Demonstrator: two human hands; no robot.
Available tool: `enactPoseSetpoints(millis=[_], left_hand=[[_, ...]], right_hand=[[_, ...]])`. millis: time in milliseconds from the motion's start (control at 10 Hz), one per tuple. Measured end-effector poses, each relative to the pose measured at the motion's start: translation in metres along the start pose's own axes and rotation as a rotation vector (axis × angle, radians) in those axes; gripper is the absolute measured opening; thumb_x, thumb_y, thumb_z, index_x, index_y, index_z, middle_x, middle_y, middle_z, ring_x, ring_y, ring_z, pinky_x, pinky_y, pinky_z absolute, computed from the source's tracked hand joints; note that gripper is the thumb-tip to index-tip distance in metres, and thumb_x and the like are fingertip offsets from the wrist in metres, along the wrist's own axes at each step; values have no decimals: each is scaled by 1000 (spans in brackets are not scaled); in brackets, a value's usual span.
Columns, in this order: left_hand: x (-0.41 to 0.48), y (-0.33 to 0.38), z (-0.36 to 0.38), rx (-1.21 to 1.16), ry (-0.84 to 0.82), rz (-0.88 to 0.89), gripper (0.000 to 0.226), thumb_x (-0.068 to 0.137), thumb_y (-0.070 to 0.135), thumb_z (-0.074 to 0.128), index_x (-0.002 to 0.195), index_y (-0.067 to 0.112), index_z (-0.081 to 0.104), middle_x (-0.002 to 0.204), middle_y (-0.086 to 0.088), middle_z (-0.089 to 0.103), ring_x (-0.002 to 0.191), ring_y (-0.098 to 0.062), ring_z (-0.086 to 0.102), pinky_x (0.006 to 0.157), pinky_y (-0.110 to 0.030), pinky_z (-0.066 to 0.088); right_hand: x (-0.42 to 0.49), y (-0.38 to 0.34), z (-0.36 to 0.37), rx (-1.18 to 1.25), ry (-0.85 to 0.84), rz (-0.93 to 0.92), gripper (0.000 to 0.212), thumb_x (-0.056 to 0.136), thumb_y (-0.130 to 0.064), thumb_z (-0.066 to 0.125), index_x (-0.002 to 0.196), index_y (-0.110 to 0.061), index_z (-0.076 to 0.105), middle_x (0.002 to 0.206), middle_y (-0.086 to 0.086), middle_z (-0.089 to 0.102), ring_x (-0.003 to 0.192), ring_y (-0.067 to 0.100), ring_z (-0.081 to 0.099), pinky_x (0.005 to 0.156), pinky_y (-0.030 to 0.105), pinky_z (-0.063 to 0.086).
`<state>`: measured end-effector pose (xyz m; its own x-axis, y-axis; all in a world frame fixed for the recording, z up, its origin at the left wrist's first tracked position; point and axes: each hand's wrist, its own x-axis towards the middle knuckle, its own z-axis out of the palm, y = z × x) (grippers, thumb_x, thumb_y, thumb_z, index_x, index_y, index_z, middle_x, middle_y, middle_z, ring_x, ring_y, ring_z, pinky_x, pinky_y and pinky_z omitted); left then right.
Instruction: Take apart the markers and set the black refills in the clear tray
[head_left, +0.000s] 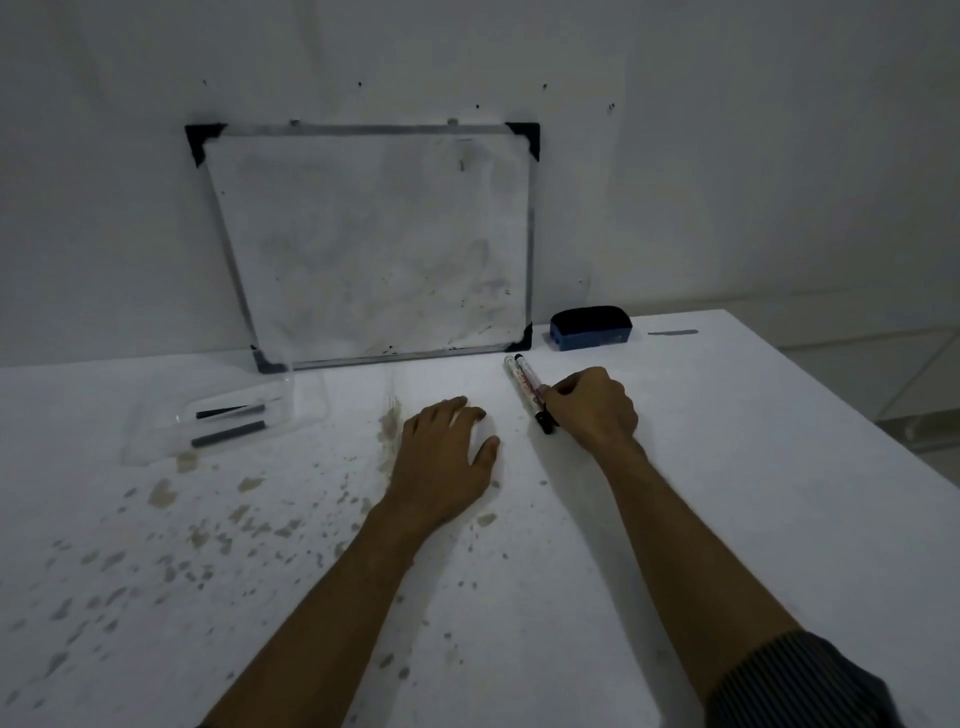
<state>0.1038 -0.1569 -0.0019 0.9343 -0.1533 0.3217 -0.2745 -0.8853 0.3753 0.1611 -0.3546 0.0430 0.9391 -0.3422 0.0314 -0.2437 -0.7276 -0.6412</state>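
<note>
Two white markers lie side by side on the white table, pointing away from me. My right hand is curled over their near ends, fingers closed on the marker with the black end. My left hand rests flat on the table to the left of the markers, fingers spread, holding nothing. At the left stands a clear tray with black refills in it: one near the front and others behind it.
A small whiteboard leans against the wall behind the table. A blue eraser sits to its right, with a grey strip further right. The table's right edge slants toward me. Brownish stains spot the left half of the table.
</note>
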Motion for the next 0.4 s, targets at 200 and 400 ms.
enactPoseSetpoints(millis=[200, 400], left_hand=[[-1, 1, -4, -70, -29, -25, 49, 102, 49, 55, 143, 23, 58, 160, -3, 48, 148, -24, 38, 121, -42, 21], [-12, 0, -26, -452, -41, -132, 46, 98, 51, 61, 140, 33, 58, 142, 8, 60, 128, -9, 52, 108, -33, 42]], right_hand=[[-6, -1, 1, 24, -13, 25, 39, 85, -51, 73, 106, -19, 79, 99, 4, 77, 84, 24, 70, 64, 27, 50], [-25, -6, -9, 104, -23, 60, 46, 91, -47, 67, 124, -14, 70, 119, 8, 72, 105, 27, 67, 82, 34, 53]])
